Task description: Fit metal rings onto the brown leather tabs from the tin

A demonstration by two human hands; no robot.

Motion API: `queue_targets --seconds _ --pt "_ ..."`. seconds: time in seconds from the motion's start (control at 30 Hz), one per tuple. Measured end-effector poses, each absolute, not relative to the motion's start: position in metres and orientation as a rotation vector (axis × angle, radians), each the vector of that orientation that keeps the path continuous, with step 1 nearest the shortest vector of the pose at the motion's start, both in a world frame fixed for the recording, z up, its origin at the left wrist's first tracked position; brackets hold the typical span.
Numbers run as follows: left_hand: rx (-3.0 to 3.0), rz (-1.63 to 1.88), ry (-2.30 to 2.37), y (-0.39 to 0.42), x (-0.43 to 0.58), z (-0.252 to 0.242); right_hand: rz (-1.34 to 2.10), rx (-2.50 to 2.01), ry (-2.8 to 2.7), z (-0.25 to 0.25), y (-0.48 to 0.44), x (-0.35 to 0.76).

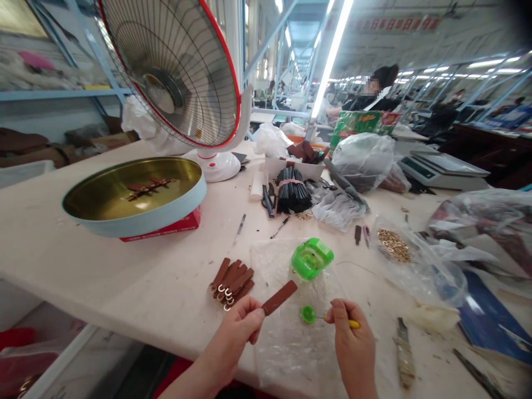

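A brown leather strip point(281, 297) is pinched by one end between the thumb and fingers of my left hand point(241, 327). Its free end points up and right. My right hand point(352, 343) is closed around a thin metal tool with a yellow handle point(354, 324); the tool's shaft reaches left to a small green cup point(308, 315). I cannot tell whether the tip touches what is inside. Behind the cup stands a larger green plastic container point(311, 260). Left of it lies a pile of brown strips with metal hooks point(236, 280). A clear plastic sheet point(278, 346) lies beneath my work.
A large gold-lined round tin point(103, 216) holding several brown pieces rests on a red box at left. Behind it stands a fan point(170, 72). Black strips point(293, 191) lie bundled mid-table. At right are gold rings point(394, 245), a wrapped blade point(403, 354) and scissors point(477, 374).
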State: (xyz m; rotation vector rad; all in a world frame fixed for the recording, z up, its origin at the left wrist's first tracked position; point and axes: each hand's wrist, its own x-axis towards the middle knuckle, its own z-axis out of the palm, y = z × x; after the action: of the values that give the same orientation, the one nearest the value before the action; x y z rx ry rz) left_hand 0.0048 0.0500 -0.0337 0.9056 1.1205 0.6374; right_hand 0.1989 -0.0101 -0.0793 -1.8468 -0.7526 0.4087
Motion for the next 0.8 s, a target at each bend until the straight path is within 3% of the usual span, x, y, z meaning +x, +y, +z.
queue_targets --seconds 0.37,0.8 --pt "0.97 0.519 0.983 0.023 0.002 -0.021 0.607 -1.181 -0.529 0.003 -0.035 0.162" --pt "0.997 0.636 1.012 0.007 -0.003 -0.001 0.622 -1.095 -0.54 0.005 -0.044 0.15"
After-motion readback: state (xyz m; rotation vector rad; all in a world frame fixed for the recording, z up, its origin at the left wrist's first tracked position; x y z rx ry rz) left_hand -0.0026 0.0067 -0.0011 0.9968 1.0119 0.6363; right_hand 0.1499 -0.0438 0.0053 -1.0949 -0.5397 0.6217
